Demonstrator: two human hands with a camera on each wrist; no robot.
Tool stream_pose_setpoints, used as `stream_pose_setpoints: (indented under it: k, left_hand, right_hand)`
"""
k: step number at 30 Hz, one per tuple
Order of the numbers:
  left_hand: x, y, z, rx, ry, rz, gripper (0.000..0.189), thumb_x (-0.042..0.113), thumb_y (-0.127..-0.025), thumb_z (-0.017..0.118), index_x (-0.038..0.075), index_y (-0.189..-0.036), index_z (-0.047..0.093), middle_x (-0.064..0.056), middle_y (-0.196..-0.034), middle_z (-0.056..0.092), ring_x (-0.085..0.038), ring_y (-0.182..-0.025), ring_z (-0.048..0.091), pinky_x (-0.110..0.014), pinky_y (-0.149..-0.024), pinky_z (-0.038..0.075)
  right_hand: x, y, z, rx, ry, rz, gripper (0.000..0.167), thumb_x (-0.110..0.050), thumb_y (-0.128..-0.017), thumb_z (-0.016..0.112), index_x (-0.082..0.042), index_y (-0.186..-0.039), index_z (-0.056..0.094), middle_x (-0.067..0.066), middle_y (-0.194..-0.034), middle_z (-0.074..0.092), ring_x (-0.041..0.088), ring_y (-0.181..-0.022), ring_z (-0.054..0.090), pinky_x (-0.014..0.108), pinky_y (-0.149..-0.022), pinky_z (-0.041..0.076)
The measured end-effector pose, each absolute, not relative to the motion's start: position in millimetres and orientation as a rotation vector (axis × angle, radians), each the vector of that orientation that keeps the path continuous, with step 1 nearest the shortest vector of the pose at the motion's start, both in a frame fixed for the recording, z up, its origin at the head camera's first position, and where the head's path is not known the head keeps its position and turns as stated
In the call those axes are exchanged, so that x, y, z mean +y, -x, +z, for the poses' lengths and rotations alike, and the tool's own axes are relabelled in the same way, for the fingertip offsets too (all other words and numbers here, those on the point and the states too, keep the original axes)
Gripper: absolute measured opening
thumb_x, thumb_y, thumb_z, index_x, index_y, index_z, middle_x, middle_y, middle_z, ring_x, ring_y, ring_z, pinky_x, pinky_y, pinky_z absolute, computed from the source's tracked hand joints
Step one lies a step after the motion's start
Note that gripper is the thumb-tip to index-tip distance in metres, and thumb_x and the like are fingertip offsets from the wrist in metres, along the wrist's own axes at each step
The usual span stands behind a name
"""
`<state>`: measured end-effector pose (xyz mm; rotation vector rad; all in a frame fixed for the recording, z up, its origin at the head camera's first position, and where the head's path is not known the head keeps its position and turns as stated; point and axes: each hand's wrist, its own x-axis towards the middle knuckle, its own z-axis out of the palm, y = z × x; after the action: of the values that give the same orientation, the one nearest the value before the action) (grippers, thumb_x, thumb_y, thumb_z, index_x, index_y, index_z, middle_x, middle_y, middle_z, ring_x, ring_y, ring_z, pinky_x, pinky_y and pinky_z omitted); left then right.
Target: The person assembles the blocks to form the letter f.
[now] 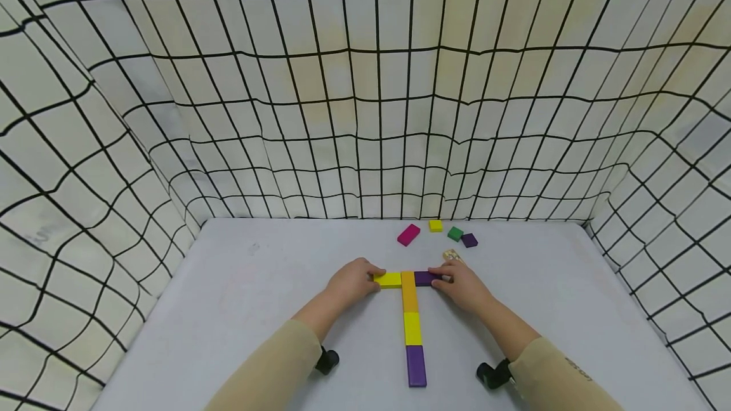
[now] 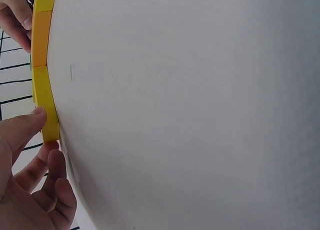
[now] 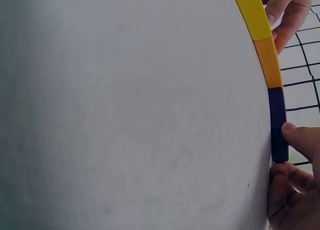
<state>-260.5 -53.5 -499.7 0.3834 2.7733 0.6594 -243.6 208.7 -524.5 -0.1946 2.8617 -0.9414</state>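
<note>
Flat colored blocks form a T on the white table. The stem is an orange block (image 1: pixel 409 292) at the top, a yellow block (image 1: pixel 412 328) below it and a purple block (image 1: pixel 416 366) nearest me. My left hand (image 1: pixel 351 281) pinches the outer end of another yellow block (image 1: pixel 390 280), the T's left arm, which meets the orange block. On the other side my right hand (image 1: pixel 465 285) grips the outer end of a dark purple block (image 3: pixel 277 120), also against the orange one. Both wrist views show thumb and fingers at those ends.
Farther back lie a pink block (image 1: pixel 408 234), a small yellow block (image 1: pixel 436 226), a green block (image 1: pixel 455 233) and a dark purple block (image 1: pixel 469 240). A pale patterned piece (image 1: pixel 451 254) sits just beyond my right hand. Black netting (image 1: pixel 377 97) encloses the table's back and sides.
</note>
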Motion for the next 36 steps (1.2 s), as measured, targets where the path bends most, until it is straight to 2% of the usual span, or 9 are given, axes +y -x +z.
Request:
stream_pose_setpoints:
  k: [5, 22, 29, 36]
  left_hand:
    - [-53.0, 262.4, -500.5, 2.783, -0.400, 0.648, 0.034, 0.020, -0.088, 0.076, 0.022, -0.122, 0.073, -0.002, -0.110, 0.064, -0.019, -0.098, 0.058, -0.039, -0.094, 0.050]
    - [-52.0, 260.3, -494.2, 2.763, -0.398, 0.641, 0.033, 0.020, -0.088, 0.075, 0.019, -0.122, 0.073, -0.003, -0.112, 0.065, -0.021, -0.103, 0.059, -0.040, -0.097, 0.050]
    - [-52.0, 261.1, -495.6, 2.767, -0.380, 0.636, 0.033, 0.020, -0.088, 0.076, 0.020, -0.121, 0.073, -0.002, -0.111, 0.064, -0.020, -0.102, 0.059, -0.040, -0.096, 0.050]
    - [-52.5, 261.6, -496.7, 2.772, -0.397, 0.630, 0.033, 0.021, -0.089, 0.075, 0.021, -0.121, 0.073, -0.001, -0.112, 0.065, -0.020, -0.103, 0.059, -0.040, -0.097, 0.050]
  right_hand:
    - [209.9, 243.8, -525.8, 2.869, 0.212, -0.947, 0.033, -0.022, -0.092, 0.072, -0.019, -0.125, 0.071, -0.001, -0.114, 0.062, 0.016, -0.087, 0.052, 0.033, -0.082, 0.049]
    - [206.7, 240.6, -524.2, 2.888, 0.212, -0.910, 0.034, -0.021, -0.092, 0.072, -0.019, -0.126, 0.070, 0.002, -0.115, 0.061, 0.017, -0.086, 0.052, 0.032, -0.079, 0.049]
    - [207.1, 240.2, -524.9, 2.884, 0.197, -0.951, 0.034, -0.022, -0.092, 0.072, -0.019, -0.126, 0.070, 0.003, -0.119, 0.061, 0.017, -0.087, 0.054, 0.035, -0.082, 0.050]
    - [208.5, 239.3, -523.6, 2.865, 0.182, -1.003, 0.036, -0.023, -0.092, 0.072, -0.020, -0.127, 0.069, 0.007, -0.129, 0.058, 0.018, -0.090, 0.055, 0.038, -0.086, 0.051]
